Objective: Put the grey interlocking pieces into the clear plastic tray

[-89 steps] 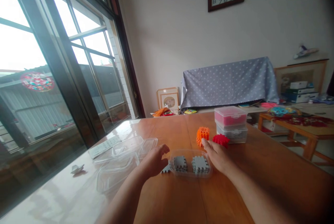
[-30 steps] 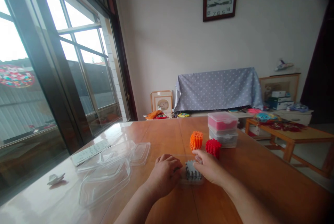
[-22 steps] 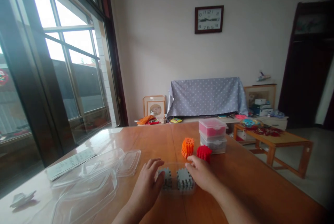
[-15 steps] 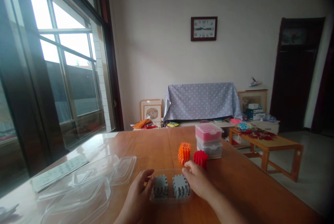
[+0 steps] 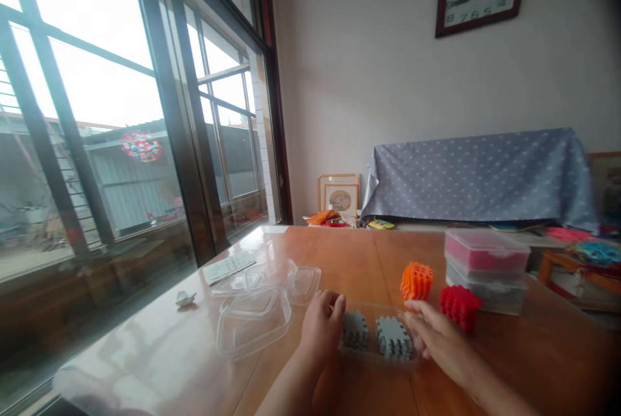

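On the desk, from the left: a folded paper scrap, a printed card and a cluster of empty clear lids and trays. The left hand rests against the left end of a clear tray, fingers loosely curled, grasping nothing. The tray holds two grey puzzle cubes side by side. The right hand touches the tray's right end, fingers extended and released. Just beyond stand an orange cube, a red cube and two stacked lidded boxes.
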### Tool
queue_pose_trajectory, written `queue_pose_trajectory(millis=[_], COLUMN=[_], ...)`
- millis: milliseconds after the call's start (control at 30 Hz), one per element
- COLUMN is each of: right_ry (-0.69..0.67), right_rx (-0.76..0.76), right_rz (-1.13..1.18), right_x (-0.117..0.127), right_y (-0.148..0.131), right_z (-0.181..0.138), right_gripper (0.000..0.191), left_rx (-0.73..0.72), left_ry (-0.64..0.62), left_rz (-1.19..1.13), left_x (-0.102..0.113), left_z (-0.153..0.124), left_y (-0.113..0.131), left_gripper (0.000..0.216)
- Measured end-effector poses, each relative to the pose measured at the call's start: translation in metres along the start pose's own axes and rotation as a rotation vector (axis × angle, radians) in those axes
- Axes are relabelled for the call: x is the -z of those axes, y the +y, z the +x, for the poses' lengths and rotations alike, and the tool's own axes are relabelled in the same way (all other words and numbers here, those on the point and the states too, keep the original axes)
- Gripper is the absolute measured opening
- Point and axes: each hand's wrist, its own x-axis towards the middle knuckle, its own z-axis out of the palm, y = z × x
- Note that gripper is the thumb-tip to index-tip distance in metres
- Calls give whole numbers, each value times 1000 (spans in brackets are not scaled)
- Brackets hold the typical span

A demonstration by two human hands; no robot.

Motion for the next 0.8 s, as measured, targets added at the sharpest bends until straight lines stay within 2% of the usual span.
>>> queue_pose_trajectory(millis=[233, 433, 567, 700, 800], right_ry=[64, 98, 102, 173, 178], right_rx=[43, 36, 37, 61, 68], right_rz=[-137, -159, -132, -121, -116], right_x=[5, 13, 18, 14, 10], right_y=[-3, 5, 11, 11, 9], right_z=[-3, 3, 8, 8, 6], right_gripper=[60, 65, 68, 73, 75], left_rx=[-4, -24, 52, 126, 144], left_ry=[-9, 64, 96, 47, 13], left_rz=[35, 5, 42, 109, 166], left_x=[4, 6, 11, 18, 21], left_z=[0, 0, 5, 13, 18], left_y=[2, 1, -8, -25, -33], left_gripper=[44, 44, 41, 31, 28])
